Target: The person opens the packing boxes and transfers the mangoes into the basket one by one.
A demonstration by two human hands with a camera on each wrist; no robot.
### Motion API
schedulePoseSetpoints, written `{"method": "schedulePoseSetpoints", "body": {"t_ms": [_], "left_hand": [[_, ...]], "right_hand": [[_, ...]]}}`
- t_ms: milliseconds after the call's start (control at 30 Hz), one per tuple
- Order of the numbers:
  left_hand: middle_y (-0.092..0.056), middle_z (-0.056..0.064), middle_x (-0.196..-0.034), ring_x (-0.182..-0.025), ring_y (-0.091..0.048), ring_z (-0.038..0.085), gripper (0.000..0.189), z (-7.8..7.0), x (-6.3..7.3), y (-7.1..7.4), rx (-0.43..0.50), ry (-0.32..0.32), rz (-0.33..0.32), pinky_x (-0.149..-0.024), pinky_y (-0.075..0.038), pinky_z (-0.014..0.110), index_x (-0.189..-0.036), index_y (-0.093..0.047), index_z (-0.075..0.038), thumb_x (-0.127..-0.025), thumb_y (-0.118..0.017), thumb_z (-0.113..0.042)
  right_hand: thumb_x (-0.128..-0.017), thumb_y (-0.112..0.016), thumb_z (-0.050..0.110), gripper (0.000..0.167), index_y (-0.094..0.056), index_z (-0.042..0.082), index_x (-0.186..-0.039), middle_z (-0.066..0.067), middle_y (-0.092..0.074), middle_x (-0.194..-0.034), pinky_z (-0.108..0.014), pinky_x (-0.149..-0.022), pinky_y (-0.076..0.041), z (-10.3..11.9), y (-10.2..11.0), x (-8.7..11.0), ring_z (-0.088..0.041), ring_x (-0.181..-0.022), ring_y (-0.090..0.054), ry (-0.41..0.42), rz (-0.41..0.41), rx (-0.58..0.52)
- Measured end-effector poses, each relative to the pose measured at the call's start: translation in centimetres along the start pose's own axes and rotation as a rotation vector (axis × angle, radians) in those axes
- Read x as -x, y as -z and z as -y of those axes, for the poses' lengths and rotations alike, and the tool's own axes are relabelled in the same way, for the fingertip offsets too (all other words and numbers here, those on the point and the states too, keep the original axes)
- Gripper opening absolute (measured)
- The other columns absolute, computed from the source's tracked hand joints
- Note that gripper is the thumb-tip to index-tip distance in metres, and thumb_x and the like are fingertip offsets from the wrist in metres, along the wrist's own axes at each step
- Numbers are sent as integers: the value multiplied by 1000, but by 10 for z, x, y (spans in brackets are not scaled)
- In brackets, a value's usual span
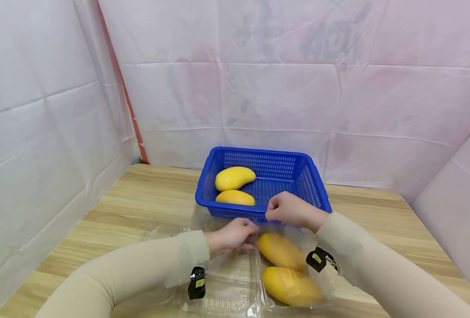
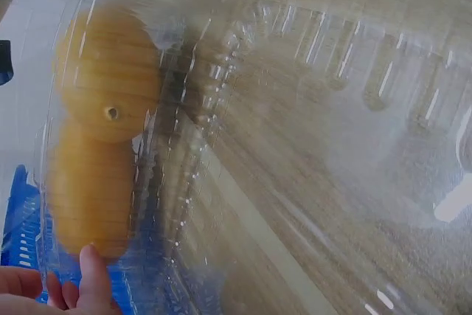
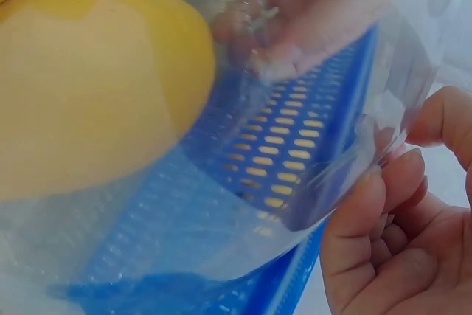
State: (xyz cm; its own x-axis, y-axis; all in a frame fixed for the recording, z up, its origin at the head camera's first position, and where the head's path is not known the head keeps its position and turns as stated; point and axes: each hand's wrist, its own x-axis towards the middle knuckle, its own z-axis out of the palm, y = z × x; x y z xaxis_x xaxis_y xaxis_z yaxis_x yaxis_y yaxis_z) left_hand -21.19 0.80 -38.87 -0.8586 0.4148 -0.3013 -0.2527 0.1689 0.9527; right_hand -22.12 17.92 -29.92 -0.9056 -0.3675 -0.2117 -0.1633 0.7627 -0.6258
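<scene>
Two yellow mangoes [image 1: 292,288] lie inside the right half of a clear plastic clamshell container [image 1: 254,282], and clear plastic overlaps them. My right hand [image 1: 292,209] is over the basket's near rim, beyond the mangoes. In the right wrist view its thumb and fingers pinch an edge of the clear plastic [image 3: 372,145]. My left hand [image 1: 232,235] is at the far end of the container's middle seam, its thumb and fingers gripping the plastic there. Seen through the container in the left wrist view, the left thumb [image 2: 94,278] overlaps the end of a mango [image 2: 92,189].
A blue perforated basket [image 1: 264,154] stands behind the container, with two more mangoes [image 1: 235,178] on its left side. More clear plastic [image 1: 161,229] lies to the left, partly behind my left sleeve. The wooden table [image 1: 139,190] is bordered by pale cloth walls [image 1: 274,97].
</scene>
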Motion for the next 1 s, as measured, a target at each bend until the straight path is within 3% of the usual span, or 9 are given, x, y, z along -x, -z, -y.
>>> {"method": "schedulePoseSetpoints", "body": {"t_ms": [267,667,1000], "left_hand": [[-48,5,-76,-69,-47,14,17,2,-3,-1,-84,-32,-41,-66,-52,29,-92,-58,3,-95,-49,-11],[-48,4,-70,-64,-47,14,19,3,-4,-7,-136,-36,-102,-60,-49,27,-81,-54,-2,-95,-52,-16],[-47,5,-69,-63,-46,14,18,2,-1,-13,-95,17,-120,-57,-53,29,-87,-52,-3,-98,-47,-17]], "right_hand": [[-81,-59,9,20,-49,9,-64,2,-38,-56,-29,-55,-34,-11,16,8,-15,-53,-39,43,36,-115],[-86,-61,15,23,-49,7,-68,0,-42,-61,-31,-62,-41,-19,34,23,-16,-61,-45,64,47,-160],[-91,-58,18,21,-51,4,-77,-1,-43,-66,-32,-68,-42,-32,60,43,-16,-64,-46,99,91,-199]]}}
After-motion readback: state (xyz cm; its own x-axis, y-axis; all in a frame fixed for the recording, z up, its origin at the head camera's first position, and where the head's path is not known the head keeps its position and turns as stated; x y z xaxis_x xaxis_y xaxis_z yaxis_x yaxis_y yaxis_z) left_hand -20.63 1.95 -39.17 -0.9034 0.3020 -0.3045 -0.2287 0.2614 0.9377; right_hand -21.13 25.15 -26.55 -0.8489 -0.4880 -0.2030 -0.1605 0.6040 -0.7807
